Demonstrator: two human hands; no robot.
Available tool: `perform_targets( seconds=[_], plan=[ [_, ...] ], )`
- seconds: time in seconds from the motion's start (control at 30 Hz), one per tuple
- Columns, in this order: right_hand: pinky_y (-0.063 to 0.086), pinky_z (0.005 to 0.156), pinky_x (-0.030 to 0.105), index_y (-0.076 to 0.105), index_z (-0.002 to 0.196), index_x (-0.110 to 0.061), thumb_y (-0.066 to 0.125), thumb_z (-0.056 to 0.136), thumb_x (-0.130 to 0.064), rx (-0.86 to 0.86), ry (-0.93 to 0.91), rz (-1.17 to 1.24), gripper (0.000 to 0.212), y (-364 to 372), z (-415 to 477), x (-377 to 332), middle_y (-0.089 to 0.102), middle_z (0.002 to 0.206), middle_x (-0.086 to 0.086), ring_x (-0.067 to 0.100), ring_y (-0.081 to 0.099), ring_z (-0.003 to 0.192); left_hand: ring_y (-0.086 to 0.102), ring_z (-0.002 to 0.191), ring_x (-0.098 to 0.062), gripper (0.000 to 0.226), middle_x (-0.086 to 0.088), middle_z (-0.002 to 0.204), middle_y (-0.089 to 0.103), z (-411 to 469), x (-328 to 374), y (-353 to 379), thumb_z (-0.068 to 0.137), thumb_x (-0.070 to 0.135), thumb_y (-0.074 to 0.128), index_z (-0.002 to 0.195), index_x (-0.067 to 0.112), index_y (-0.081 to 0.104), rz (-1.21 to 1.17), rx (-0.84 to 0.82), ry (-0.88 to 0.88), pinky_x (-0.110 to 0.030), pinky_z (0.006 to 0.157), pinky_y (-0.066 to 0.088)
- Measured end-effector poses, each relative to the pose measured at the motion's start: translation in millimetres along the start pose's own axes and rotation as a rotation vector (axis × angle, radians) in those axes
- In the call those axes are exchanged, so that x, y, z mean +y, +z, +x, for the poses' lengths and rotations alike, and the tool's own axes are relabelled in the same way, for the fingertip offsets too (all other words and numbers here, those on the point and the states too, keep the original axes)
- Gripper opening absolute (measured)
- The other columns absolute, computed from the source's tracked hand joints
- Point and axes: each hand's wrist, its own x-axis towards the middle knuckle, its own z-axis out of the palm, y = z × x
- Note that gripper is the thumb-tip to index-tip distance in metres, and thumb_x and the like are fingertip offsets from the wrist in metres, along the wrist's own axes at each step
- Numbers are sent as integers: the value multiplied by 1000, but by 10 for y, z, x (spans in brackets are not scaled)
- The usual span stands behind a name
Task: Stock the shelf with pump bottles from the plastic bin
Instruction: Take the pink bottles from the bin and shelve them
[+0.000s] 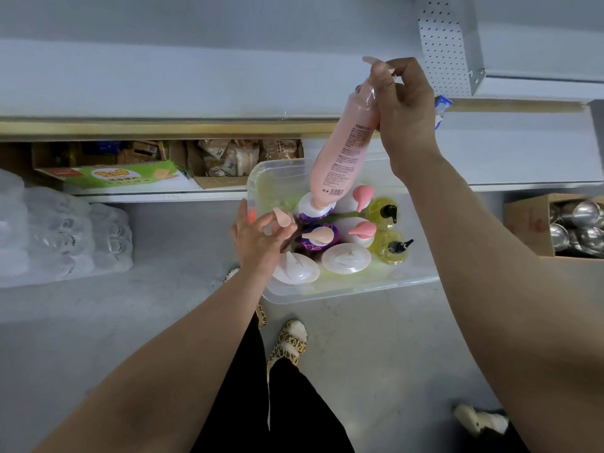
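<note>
The right hand has its grip clamped round the neck of a pink pump bottle, held tilted above the plastic bin; the left hand curls its fingers on a peach pump head near the bin's left edge; roughly nine bottles remain inside; the shelf above looks bare, so stocking seems barely begun.

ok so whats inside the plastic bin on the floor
Upright pump bottles: two yellow bottles with black pumps, two pink-pump bottles, purple bottles, white bottles. The left hand grips a peach pump, hiding its bottle; the pink bottle in the right hand partly covers another.
</note>
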Motion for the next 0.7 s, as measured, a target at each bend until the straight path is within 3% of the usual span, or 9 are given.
perform_targets(
  seconds=[0.07, 0.17, 0.23, 0.3, 0.37, 0.47, 0.53, 0.63, 0.7],
  plan=[
    [57, 72, 38, 56, 102, -12, 55, 99, -38, 11, 15, 0, 27, -35, -40, -20, 75, 108, 1, 31, 71, 88, 26, 136, -10, 92, 22, 125, 63, 43, 116, -38, 63, 37, 90, 143, 20, 46, -96, 34, 23, -29, 108, 29],
    [57, 73, 39, 57, 103, -11, 57, 98, -39, 23, 25, 4, 29, -84, -98, -103, 76, 103, 2, 24, 71, 83, 27, 136, 0, 72, 52, 120, 43, 66, 376, -121, 64, 30, 90, 129, 15, 63, -185, 45, 87, -20, 111, 28],
    [58, 75, 43, 60, 98, -19, 58, 96, -41, 28, 17, 2, 22, -115, -144, -207, 77, 98, 0, 25, 72, 84, 36, 137, -3, 46, 35, 134, 44, 4, 561, -203, 65, 32, 89, 109, 28, 74, -244, 15, 152, -30, 112, 33],
    [57, 79, 49, 62, 89, -32, 60, 93, -47, 42, 0, 4, 15, -151, -187, -350, 77, 95, 3, 30, 72, 87, 53, 123, -6, 30, 20, 128, 58, -96, 763, -291, 69, 29, 86, 96, 30, 74, -299, -28, 167, -34, 102, 44],
    [56, 81, 53, 62, 81, -40, 61, 87, -53, 56, -20, 6, 15, -199, -236, -536, 75, 90, 9, 34, 71, 87, 63, 90, 2, 25, 16, 97, 70, -231, 998, -389, 74, 21, 84, 92, 24, 67, -359, -52, 172, -25, 81, 50],
    [55, 82, 52, 59, 79, -37, 62, 83, -59, 63, -58, 7, 22, -263, -323, -851, 73, 86, 14, 35, 70, 85, 54, 55, 5, 27, 19, 60, 59, -434, 1379, -567, 77, 14, 81, 90, 18, 58, -437, -53, 217, -14, 59, 45],
    [55, 82, 51, 59, 83, -32, 63, 83, -59, 37, -96, 27, 27, -295, -387, -1090, 72, 86, 15, 32, 70, 81, 53, 56, 0, 30, 11, 68, 60, -571, 1613, -710, 78, 13, 80, 92, 9, 54, -445, -51, 282, -16, 59, 46],
    [55, 76, 46, 62, 87, -23, 66, 82, -55, 8, -161, 83, 32, -337, -461, -1517, 70, 77, 8, 24, 67, 74, 56, 71, -12, 36, -8, 79, 58, -781, 1970, -972, 69, 29, 86, 80, 23, 51, -505, -34, 377, -31, 69, 48],
    [50, 70, 39, 62, 81, -25, 67, 81, -53, -22, -204, 96, 29, -348, -496, -1807, 67, 73, 5, 21, 62, 70, 53, 73, -15, 42, -6, 76, 54, -917, 2217, -1166, 64, 38, 87, 75, 25, 49, -508, -3, 449, -35, 70, 44]
  ],
)
